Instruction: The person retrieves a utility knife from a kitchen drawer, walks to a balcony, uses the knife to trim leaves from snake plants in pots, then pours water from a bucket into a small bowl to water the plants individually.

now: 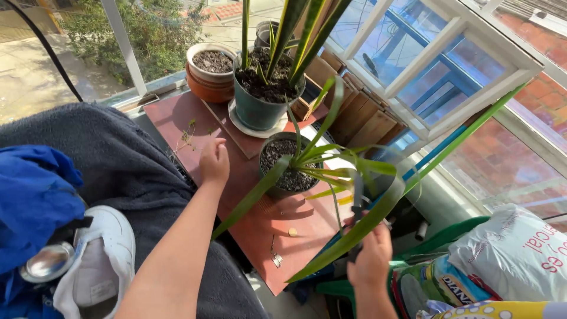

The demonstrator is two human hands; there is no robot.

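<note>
Nearest the camera, the right hand is closing its fingers around a dark slim tool, apparently shears, and pointing it up into the long leaves of the spider-like plant in the dark round pot, so the tip is sitting right among the foliage. The left hand is resting loosely curled on the reddish-brown tabletop just beside that pot, fingers holding nothing, seemingly steadying the reach. A small coin-like disc is lying near the front edge. Farther back, a teal pot with a snake plant is standing on a saucer, with a terracotta pot of bare soil behind it by the window.
</note>
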